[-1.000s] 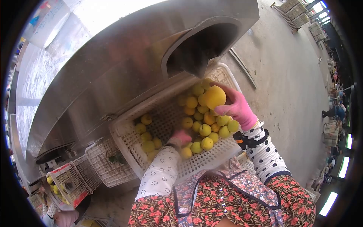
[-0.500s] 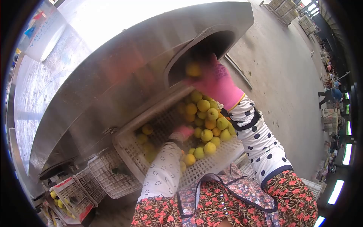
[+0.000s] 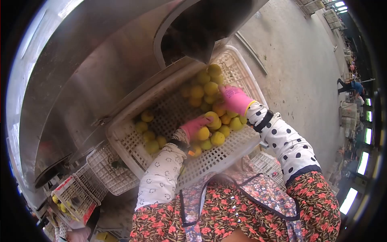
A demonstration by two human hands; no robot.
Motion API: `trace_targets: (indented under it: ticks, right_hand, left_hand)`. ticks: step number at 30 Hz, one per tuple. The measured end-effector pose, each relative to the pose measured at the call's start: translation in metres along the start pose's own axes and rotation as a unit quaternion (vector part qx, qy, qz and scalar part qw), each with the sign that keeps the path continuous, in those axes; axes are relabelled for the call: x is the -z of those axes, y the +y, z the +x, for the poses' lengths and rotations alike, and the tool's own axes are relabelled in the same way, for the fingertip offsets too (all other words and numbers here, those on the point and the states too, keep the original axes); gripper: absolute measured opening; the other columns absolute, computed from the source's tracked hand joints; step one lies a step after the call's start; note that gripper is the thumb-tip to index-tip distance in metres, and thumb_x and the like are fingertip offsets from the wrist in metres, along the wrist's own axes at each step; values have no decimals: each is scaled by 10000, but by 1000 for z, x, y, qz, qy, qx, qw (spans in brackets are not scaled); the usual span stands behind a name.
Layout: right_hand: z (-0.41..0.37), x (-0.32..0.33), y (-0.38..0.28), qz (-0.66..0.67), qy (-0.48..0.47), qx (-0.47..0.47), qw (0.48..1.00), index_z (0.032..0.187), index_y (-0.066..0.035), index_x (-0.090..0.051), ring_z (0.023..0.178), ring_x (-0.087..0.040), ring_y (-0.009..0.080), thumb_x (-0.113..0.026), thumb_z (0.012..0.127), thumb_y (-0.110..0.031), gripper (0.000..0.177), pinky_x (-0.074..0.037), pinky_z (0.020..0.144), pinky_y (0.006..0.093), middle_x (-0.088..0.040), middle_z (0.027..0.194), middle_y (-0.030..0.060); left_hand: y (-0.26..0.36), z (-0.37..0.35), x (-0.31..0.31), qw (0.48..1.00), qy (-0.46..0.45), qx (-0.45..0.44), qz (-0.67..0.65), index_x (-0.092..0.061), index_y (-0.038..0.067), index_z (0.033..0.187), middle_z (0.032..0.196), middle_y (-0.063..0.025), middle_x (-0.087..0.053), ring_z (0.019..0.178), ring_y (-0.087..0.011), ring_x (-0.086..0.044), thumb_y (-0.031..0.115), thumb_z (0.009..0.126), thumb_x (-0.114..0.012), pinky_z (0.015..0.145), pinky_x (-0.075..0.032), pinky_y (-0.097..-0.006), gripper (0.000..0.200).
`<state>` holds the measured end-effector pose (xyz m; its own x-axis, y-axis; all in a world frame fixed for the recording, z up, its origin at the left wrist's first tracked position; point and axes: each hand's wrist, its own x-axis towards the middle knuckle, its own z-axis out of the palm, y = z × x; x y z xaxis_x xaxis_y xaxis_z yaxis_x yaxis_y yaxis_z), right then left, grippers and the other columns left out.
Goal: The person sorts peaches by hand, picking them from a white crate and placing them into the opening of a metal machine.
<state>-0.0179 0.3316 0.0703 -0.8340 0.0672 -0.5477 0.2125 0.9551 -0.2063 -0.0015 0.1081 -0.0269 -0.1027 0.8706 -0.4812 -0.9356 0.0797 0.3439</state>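
Observation:
A white plastic crate (image 3: 217, 159) with slotted walls holds many round yellow-green fruits (image 3: 217, 138), mostly piled toward its right side. My left hand (image 3: 194, 127), in a pink glove, is inside the crate with its fingers closed around a yellow fruit (image 3: 211, 117). At the pile's right edge is my right hand (image 3: 236, 100), also in a pink glove. Its fingers are bent down against the fruits, and what lies under them is hidden. A smaller group of fruits (image 3: 151, 146) lies in the crate's left end.
Beyond the crate stands a metal machine (image 3: 109, 68) with a dark chute opening (image 3: 189, 30) above the crate's far edge. Another white crate (image 3: 115, 167) sits to the left, near a crate with a red band (image 3: 78, 197). A person (image 3: 354, 86) bends over far right.
My right hand has come out of the chute opening, where a fruit was beside it, down to the pile. My left hand stays in the crate. The view has shifted.

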Motion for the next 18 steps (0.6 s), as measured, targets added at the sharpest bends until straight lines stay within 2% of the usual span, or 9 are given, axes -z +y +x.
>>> trace_targets:
  ticks: [1, 2, 5, 8, 10, 12, 13, 16, 18]
  right_hand:
    - [9, -18, -3, 3, -15, -32, 999, 1263, -52, -544, 1123, -610, 390, -764, 792, -361, 605, -500, 956, 440, -602, 1184, 213]
    - [13, -27, -5, 7, -29, -63, 998, 1255, -53, -547, 1140, -602, 393, -777, 775, -360, 614, -497, 966, 437, -594, 1196, 216]
    - [-2, -13, 1, 136, 6, -15, 991, 1268, -53, -564, 1169, -585, 402, -801, 742, -344, 646, -497, 974, 434, -565, 1248, 236]
    - [-30, 44, -14, 265, 150, 38, 952, 1292, -59, -578, 1172, -581, 409, -801, 737, -305, 646, -497, 978, 443, -556, 1264, 235]
    - [-40, 84, -40, 305, 292, 130, 897, 1317, -60, -578, 1171, -585, 404, -809, 736, -318, 676, -500, 973, 447, -559, 1264, 225]
    - [-33, 115, -73, 205, 401, 134, 883, 1311, -55, -578, 1148, -598, 396, -809, 743, -358, 684, -512, 943, 450, -561, 1252, 219]
    - [-27, 127, -88, 153, 452, 135, 868, 1308, -53, -578, 1137, -605, 392, -809, 747, -378, 688, -517, 928, 451, -562, 1246, 215]
    - [1, 123, -116, 57, 404, 49, 912, 1291, -48, -584, 1057, -637, 386, -772, 782, -442, 670, -533, 868, 457, -568, 1225, 218]
    - [-3, 123, -117, 61, 390, 55, 917, 1283, -57, -589, 1032, -644, 383, -739, 813, -456, 635, -537, 843, 461, -570, 1209, 223]
  left_hand:
    - [-5, 10, 0, 999, 11, 31, -42, -515, 122, 1422, 1354, -67, -565, 1215, -172, -556, 362, 946, -688, 1011, -488, -359, 560]
    - [-5, 15, -1, 1000, 4, 27, -8, -478, 119, 1447, 1362, -83, -560, 1207, -193, -574, 386, 960, -658, 980, -516, -363, 584]
    - [-2, 24, -4, 998, -16, 26, 58, -411, 109, 1489, 1376, -115, -553, 1192, -228, -611, 455, 975, -608, 925, -567, -362, 650]
    - [5, 23, -13, 998, -15, 20, 61, -439, 98, 1467, 1374, -118, -565, 1199, -212, -613, 519, 938, -637, 945, -555, -328, 704]
    - [7, 22, -16, 998, -20, 60, 16, -472, 77, 1432, 1320, -114, -605, 1131, -220, -644, 569, 897, -673, 944, -551, -336, 754]
    - [16, 8, -30, 997, -2, 79, 5, -490, 76, 1434, 1309, -119, -627, 1153, -245, -637, 576, 880, -692, 991, -520, -374, 773]
    - [6, 12, -20, 998, 26, 61, 6, -516, 72, 1393, 1225, -124, -658, 1039, -257, -674, 609, 876, -681, 899, -560, -394, 764]
    - [4, -5, -2, 997, 61, -17, 42, -540, 69, 1342, 1136, -119, -663, 915, -237, -680, 632, 880, -664, 782, -582, -394, 738]
    - [24, -37, 3, 997, 36, -62, -35, -538, 59, 1326, 1089, -134, -669, 867, -238, -694, 668, 908, -594, 763, -600, -400, 741]
